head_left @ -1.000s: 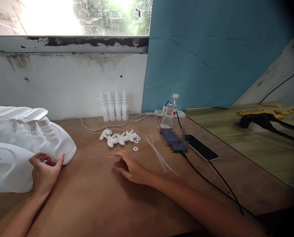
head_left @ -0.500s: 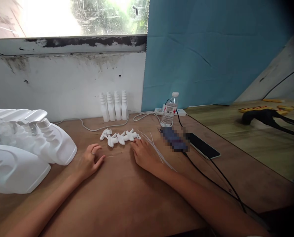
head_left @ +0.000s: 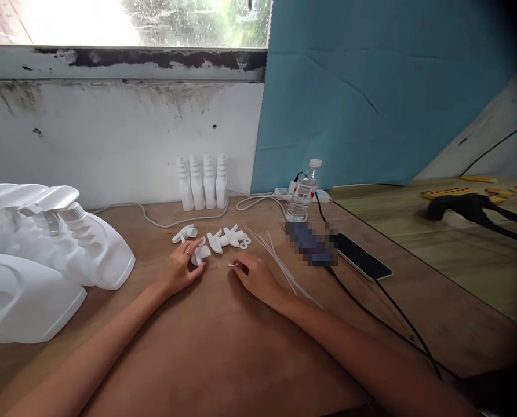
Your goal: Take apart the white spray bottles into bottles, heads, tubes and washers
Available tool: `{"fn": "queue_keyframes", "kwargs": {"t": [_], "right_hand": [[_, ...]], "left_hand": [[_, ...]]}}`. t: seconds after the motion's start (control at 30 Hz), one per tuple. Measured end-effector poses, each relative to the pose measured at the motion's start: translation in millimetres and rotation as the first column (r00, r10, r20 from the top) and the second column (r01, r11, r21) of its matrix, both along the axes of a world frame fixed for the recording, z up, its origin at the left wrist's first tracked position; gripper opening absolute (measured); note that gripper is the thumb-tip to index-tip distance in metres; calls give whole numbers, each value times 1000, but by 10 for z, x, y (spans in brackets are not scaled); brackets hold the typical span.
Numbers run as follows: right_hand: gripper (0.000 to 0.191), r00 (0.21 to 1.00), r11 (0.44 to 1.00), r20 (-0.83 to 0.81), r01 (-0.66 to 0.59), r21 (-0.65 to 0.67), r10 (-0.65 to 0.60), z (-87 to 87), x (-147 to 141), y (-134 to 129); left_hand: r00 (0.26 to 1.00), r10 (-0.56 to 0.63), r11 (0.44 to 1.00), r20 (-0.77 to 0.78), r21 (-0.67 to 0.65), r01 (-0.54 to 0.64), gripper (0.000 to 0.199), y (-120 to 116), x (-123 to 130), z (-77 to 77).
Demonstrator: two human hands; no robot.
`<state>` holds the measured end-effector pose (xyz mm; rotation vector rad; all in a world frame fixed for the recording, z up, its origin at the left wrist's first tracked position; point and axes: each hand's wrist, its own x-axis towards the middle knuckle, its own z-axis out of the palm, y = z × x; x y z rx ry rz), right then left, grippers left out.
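My left hand (head_left: 181, 267) is closed round a white spray head (head_left: 201, 253) on the brown table (head_left: 206, 341). To its right, my right hand (head_left: 256, 278) pinches a small white piece (head_left: 233, 265) between thumb and fingers. One spray head (head_left: 184, 233) lies behind my left hand, and two others (head_left: 215, 241) (head_left: 231, 236) lie side by side between the hands, farther back. Small white rings (head_left: 244, 243) rest at their right end. Thin white tubes (head_left: 280, 263) stretch over the table beside my right hand.
Large white bottles (head_left: 106, 249) lie at the left. Four small white bottles (head_left: 208, 185) stand by the wall. A water bottle (head_left: 302, 194), a blurred dark object (head_left: 308, 243), a phone (head_left: 363, 256) and black cables are at the right.
My left hand has moved right and taken hold of a spray head. The right hand has drawn slightly nearer and now pinches a small white piece. The view has shifted a little.
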<state>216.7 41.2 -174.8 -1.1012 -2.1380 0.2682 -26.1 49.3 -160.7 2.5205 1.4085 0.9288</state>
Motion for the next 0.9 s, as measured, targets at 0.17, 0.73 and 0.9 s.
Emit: {"fn": "queue_keyframes", "kwargs": {"t": [0.17,0.73,0.9], "right_hand": [[14,959,976,-246,-89,200,138,102,-57,-117],[25,942,930,-95,-297,217,323,175,3,-177],[31,931,917,-43,-347,196,361,183,24,-160]], "left_hand": [[967,-149,961,206,-200,191,55,-253,157,39],[927,-291,908,237,-237,346,47,-353,238,-48],[927,-352,918,128,-145,368,37,-367,257,30]]}}
